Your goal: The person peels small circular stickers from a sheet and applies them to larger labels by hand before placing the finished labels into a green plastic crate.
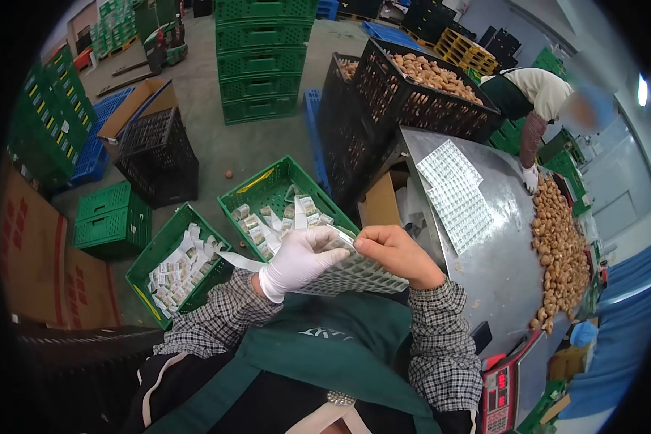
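A sheet of small printed labels (362,276) hangs in front of my apron, held by its upper edge. My left hand (304,262), in a white glove, is closed on the sheet's left part, thumb and fingers pinching it. My bare right hand (399,249) pinches the same upper edge a little to the right, its fingertips close to the gloved ones. Just beyond my hands stands a green crate (247,189) with rolled strips of labels in it. Another green crate (139,278) with cut label strips (181,278) lies to the left. A pale strip (240,260) sticks out beside my left wrist.
On the metal table (510,271) at right lie label sheets (456,195) and a long heap of brown, nut-like or mushroom-like produce (557,253). A co-worker (539,98) leans over it. A black crate (427,98) of produce, stacked green crates (260,65) and a red scale (500,394) surround me.
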Motion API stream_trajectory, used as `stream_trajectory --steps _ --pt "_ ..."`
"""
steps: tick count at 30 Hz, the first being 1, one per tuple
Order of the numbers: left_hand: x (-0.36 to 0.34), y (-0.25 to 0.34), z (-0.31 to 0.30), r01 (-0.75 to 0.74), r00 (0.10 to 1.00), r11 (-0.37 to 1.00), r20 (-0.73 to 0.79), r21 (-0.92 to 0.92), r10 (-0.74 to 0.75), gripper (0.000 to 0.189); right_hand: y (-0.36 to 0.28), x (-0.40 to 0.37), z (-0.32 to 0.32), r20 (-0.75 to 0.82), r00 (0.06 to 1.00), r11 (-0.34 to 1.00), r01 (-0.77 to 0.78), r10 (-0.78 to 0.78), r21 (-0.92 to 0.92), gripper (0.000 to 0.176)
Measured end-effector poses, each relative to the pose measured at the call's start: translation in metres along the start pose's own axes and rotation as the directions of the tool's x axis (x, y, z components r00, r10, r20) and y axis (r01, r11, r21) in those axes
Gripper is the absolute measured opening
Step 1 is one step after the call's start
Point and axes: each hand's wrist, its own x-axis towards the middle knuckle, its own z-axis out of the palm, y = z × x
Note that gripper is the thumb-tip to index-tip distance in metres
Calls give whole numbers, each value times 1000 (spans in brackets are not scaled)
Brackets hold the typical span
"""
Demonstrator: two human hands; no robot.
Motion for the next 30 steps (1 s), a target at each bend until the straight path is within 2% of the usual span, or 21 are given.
stream_trajectory --steps 3,6,12,15,18,19,20,22,25,26,27,28,30 --pt "-2 5 8 -50 998 981 -55 -188 40 22 -3 0 -1 34 999 999 -6 4 39 24" --pt "-5 12 9 -58 998 985 -41 -160 52 21 -1 1 -1 86 995 999 -47 45 22 24" --pt "0 5 2 16 1000 1000 -1 -1 -16 16 8 5 -6 104 994 997 -11 19 -78 25" --pt "6 5 3 1 998 999 -67 -53 -5 11 11 -1 -6 -55 995 985 79 -88 -152 22" --pt "12 1 -8 -96 974 979 -220 -178 55 5 27 -20 -22 -239 961 985 111 -140 -131 19" --pt "11 1 -13 -135 967 972 -239 -194 87 6 34 -26 -28 -287 945 978 110 -157 -175 14" --pt "10 2 -15 -138 960 969 -268 -203 81 7 45 -28 -34 -325 932 981 112 -158 -157 13" --pt "7 4 -19 -147 940 966 -333 -212 70 8 62 -28 -37 -374 921 990 134 -108 45 11" --pt "7 9 -19 -65 921 997 -387 -46 42 9 83 -18 -26 -505 853 937 273 -130 219 13" --pt "8 5 -24 -168 915 984 -363 52 175 14 83 -15 -21 -556 823 924 294 -114 246 15" --pt "6 4 -23 -131 900 990 -411 60 144 15 86 -11 -19 -580 794 913 356 -183 199 14" --pt "10 -6 -27 -121 885 982 -431 145 173 16 90 -7 -17 -607 756 897 415 -246 153 13" --pt "8 -2 -24 -194 900 967 -423 -162 109 13 92 -5 -12 -618 750 845 473 -237 249 7"
